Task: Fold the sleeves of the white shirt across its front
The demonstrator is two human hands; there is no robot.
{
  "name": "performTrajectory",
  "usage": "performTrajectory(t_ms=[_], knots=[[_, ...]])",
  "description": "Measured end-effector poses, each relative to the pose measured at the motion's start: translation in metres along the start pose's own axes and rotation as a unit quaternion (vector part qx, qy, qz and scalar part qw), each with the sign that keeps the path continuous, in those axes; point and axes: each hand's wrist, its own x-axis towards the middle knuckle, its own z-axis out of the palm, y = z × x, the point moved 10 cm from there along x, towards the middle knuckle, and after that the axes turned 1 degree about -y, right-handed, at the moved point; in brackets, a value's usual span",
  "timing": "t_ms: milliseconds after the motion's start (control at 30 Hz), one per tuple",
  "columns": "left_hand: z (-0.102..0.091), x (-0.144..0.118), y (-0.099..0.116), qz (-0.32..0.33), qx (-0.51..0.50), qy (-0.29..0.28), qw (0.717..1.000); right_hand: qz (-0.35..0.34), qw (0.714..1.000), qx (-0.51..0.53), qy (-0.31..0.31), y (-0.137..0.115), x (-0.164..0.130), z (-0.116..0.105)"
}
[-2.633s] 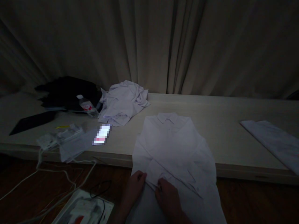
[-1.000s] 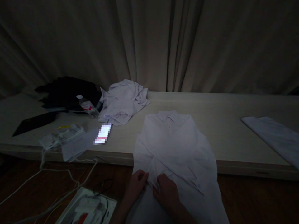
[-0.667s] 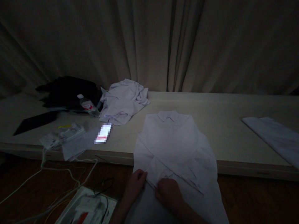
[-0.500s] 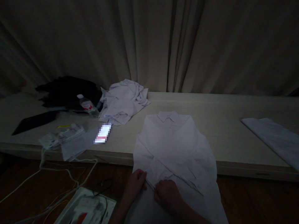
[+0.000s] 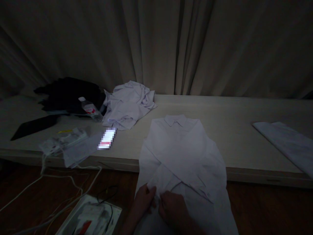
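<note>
A white collared shirt [image 5: 182, 153] is laid flat, collar away from the viewer, on a long pale table [image 5: 227, 114]; its lower part hangs over the near table edge, and the hem is cut off by the frame bottom. Sleeves are folded across the front. The left hand [image 5: 144, 200] is pinched on a sleeve cuff at the shirt's lower left; fingers closed on the fabric. The right hand [image 5: 172, 207] is curled right beside it, on the same cloth; whether it actually grips or only presses cannot be told, the scene being very dark. Both wrists are cut off at the bottom.

A crumpled white garment [image 5: 129, 104] is seen further left, next to a plastic bottle [image 5: 89, 109] and a dark pile [image 5: 68, 94] too dim to identify. A pixelated bright patch [image 5: 107, 139] lies near the front edge. Folded white cloth [image 5: 286, 143] is cut off at right. Cables [image 5: 61, 182] trail down to the floor. Curtains [image 5: 156, 45] fill the background.
</note>
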Motion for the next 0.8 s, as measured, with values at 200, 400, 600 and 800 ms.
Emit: performTrajectory(t_ms=[200, 400, 600, 800], knots=[[-0.003, 0.003, -0.005, -0.025, -0.046, 0.011, 0.999, 0.241, 0.884, 0.400, -0.029, 0.068, -0.010, 0.031], [0.010, -0.013, 0.008, -0.013, -0.075, -0.019, 0.997, 0.261, 0.795, 0.546, -0.039, 0.079, 0.001, 0.040], [0.020, -0.019, -0.005, -0.030, -0.013, -0.006, 0.999, 0.260, 0.778, 0.571, -0.026, 0.078, 0.007, 0.042], [0.021, -0.020, -0.001, 0.008, -0.045, -0.030, 0.999, 0.289, 0.740, 0.606, -0.040, 0.081, -0.004, 0.055]])
